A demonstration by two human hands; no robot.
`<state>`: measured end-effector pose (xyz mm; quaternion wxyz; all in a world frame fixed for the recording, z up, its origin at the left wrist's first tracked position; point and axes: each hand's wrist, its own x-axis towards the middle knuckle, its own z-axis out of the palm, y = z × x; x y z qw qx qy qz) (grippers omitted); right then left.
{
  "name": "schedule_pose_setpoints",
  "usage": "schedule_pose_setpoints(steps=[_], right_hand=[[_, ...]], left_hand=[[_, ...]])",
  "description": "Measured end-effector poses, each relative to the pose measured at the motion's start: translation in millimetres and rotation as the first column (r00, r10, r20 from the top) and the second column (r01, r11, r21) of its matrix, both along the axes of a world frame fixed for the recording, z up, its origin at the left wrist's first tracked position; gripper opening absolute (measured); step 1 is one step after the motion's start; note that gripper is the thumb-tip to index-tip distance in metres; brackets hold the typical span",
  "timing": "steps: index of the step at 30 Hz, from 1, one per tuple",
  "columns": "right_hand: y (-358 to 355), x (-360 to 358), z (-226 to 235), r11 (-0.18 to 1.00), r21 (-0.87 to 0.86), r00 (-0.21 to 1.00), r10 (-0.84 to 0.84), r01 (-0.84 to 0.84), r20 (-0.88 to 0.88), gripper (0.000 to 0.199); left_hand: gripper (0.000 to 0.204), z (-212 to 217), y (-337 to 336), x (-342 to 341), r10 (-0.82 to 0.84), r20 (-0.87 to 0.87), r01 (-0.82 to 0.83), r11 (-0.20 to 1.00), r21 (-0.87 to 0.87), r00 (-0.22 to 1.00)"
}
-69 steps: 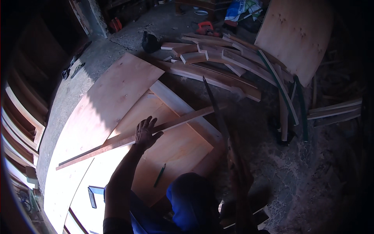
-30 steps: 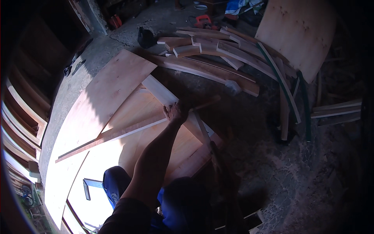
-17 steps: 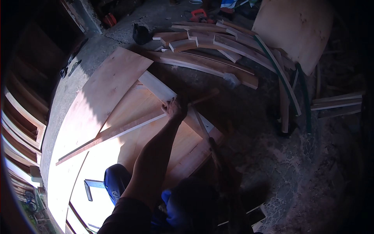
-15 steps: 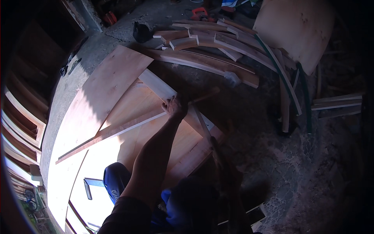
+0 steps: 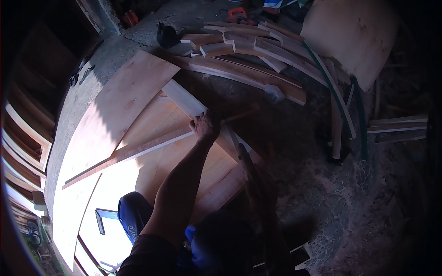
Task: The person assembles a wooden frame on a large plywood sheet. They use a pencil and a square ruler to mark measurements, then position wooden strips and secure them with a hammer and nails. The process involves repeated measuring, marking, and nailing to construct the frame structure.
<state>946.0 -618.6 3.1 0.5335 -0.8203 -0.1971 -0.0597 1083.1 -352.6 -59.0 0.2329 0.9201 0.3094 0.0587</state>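
Note:
My left hand (image 5: pixel 206 125) is closed over a long narrow wooden strip (image 5: pixel 138 152), where it crosses a pale plank (image 5: pixel 184 97). The strip's far end (image 5: pixel 244 112) sticks out past my hand, over the dark floor. In deep shadow, my right hand (image 5: pixel 259 191) grips what looks like a handsaw (image 5: pixel 244 155), its thin blade reaching up to the strip just right of my left hand. Its fingers are hard to make out. Beneath lie wooden panels (image 5: pixel 168 163), partly in bright sun, with my knee (image 5: pixel 133 211) against them.
Several cut planks (image 5: pixel 246 73) are heaped at the far side, near a black bag (image 5: pixel 166 35) and an orange power tool (image 5: pixel 238 15). A plywood sheet (image 5: pixel 352 39) leans at far right. A try square (image 5: pixel 105 216) lies left of my knee. Curved wooden frames (image 5: pixel 30 124) stand at left.
My right hand and the saw have moved forward and slightly left, the blade sliding along by the strip. My left hand keeps its hold; the whole view has shifted a little.

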Motion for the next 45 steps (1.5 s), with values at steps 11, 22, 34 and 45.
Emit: schedule_pose_setpoints(steps=[11, 22, 34, 45], right_hand=[[-51, -51, 43, 0.908, -0.415, 0.963, -0.062, -0.054, -0.261, 0.049], [16, 9, 6, 0.998, 0.034, 0.995, 0.041, -0.045, 0.089, 0.046], [-22, -31, 10, 0.889, -0.457, 0.994, 0.053, -0.005, 0.093, 0.045], [-87, -107, 15, 0.743, -0.658, 0.983, -0.001, -0.123, -0.185, 0.053]], left_hand=[[0.037, -6, 0, 0, -0.012, 0.012, 0.012, 1.000, -0.025, 1.000], [0.034, -25, 14, -18, -0.211, 0.173, 0.191, 0.973, 0.129, 0.962], [0.032, -22, 10, -19, -0.180, 0.179, 0.175, 0.983, 0.047, 0.967], [0.032, -32, 11, -18, -0.189, 0.242, 0.180, 0.982, 0.060, 0.952]])
